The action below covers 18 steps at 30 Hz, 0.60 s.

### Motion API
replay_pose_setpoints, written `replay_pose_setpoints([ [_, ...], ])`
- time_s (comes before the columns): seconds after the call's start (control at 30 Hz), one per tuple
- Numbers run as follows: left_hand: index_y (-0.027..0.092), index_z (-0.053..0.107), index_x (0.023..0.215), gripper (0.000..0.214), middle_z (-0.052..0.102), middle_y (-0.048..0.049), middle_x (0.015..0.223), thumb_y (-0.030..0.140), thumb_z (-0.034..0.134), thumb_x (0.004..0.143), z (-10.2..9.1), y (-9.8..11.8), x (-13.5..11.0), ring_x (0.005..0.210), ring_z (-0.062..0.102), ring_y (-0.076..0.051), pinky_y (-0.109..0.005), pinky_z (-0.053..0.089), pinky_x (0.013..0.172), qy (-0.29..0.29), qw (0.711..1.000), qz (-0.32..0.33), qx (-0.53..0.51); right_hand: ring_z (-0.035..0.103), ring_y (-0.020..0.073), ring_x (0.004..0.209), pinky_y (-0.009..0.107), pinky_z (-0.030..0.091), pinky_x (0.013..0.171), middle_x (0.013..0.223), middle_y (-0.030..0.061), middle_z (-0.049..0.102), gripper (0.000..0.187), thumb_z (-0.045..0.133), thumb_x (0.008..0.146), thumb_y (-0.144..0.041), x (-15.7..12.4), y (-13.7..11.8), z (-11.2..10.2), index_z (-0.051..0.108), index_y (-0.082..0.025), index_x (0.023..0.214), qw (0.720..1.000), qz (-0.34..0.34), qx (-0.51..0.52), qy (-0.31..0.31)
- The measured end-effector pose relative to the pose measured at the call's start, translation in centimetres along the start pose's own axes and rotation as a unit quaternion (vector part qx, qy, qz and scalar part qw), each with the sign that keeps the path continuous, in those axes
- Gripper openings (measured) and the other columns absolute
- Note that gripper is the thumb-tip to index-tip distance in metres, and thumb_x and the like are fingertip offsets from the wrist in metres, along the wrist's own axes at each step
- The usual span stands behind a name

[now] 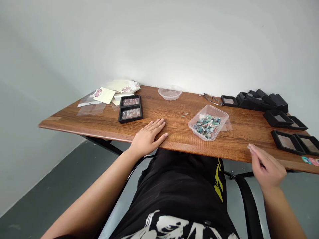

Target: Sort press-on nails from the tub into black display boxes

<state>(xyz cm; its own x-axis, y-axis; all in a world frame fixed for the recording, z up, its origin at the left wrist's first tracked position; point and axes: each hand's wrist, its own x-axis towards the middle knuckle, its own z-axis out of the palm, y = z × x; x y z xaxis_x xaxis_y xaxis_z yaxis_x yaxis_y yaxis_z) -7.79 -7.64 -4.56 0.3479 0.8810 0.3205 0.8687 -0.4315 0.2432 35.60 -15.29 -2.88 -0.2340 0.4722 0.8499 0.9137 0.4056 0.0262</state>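
My left hand [149,136] lies flat and open on the front edge of the wooden table [171,136], fingers stretched out, holding nothing. My right hand [267,166] hovers at the table's front edge on the right, fingers held together and slightly blurred, with nothing visible in them. Between the hands stands a clear plastic tub [208,122] filled with small coloured pieces. Two tiny pieces [184,115] lie loose on the wood just left of the tub.
A black open case with two trays [130,109] sits left of centre, with cards and clear sleeves [109,94] behind it. An empty clear bowl [170,92] stands at the back. Several black frame boxes [267,103] crowd the right side; two more [295,142] lie near my right hand.
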Motion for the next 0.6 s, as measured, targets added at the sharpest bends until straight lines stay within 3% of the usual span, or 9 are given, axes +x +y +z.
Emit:
replay_pose_setpoints([
  [0.13,0.022,0.050,0.146,0.065,0.047,-0.0074,0.153,0.063,0.027,0.102,-0.1,0.7,-0.4,0.145,0.041,-0.028,-0.051,0.030,0.124,0.000,0.999,0.035,-0.024,0.077,0.0241,0.090,0.041,0.063,0.086,0.100,0.0025,0.080,0.022,0.062,0.094,-0.021,5.7,-0.9,2.5,0.074,-0.028,0.111,0.999,0.031,0.028,0.004],
  [0.27,0.024,0.052,0.144,0.055,0.051,-0.0057,0.150,0.057,0.035,0.103,-0.2,1.5,-1.1,0.143,0.045,-0.026,-0.051,0.030,0.124,0.002,0.994,0.094,-0.049,0.076,0.0228,0.096,0.037,0.061,0.087,0.106,0.0017,0.079,0.018,0.063,0.094,-0.027,10.2,-2.2,6.3,0.076,-0.026,0.105,0.996,0.027,0.078,-0.040],
  [0.37,0.025,0.058,0.138,0.045,0.057,-0.0046,0.144,0.049,0.038,0.105,0.0,1.6,-1.9,0.139,0.050,-0.022,-0.046,0.034,0.123,0.019,0.988,0.136,-0.069,0.076,0.0218,0.091,0.035,0.062,0.083,0.104,0.0036,0.079,0.019,0.064,0.093,-0.033,10.9,-2.3,8.0,0.076,-0.024,0.104,0.991,0.046,0.113,-0.050],
  [0.47,0.023,0.063,0.132,0.039,0.062,-0.0051,0.139,0.046,0.046,0.104,0.2,1.3,-2.7,0.135,0.054,-0.021,-0.043,0.036,0.122,0.044,0.981,0.169,-0.087,0.075,0.0214,0.081,0.035,0.062,0.078,0.093,0.0069,0.079,0.020,0.059,0.095,-0.033,10.1,-1.8,8.6,0.075,-0.020,0.095,0.988,0.093,0.119,-0.005],
  [0.6,0.021,0.069,0.119,0.035,0.068,-0.0044,0.129,0.035,0.039,0.107,0.5,0.7,-3.7,0.128,0.060,-0.015,-0.035,0.041,0.119,0.061,0.971,0.202,-0.111,0.074,0.0204,0.076,0.033,0.062,0.072,0.085,0.0077,0.078,0.020,0.059,0.095,-0.031,9.0,-1.0,8.9,0.073,-0.018,0.088,0.986,0.116,0.116,0.024],
])
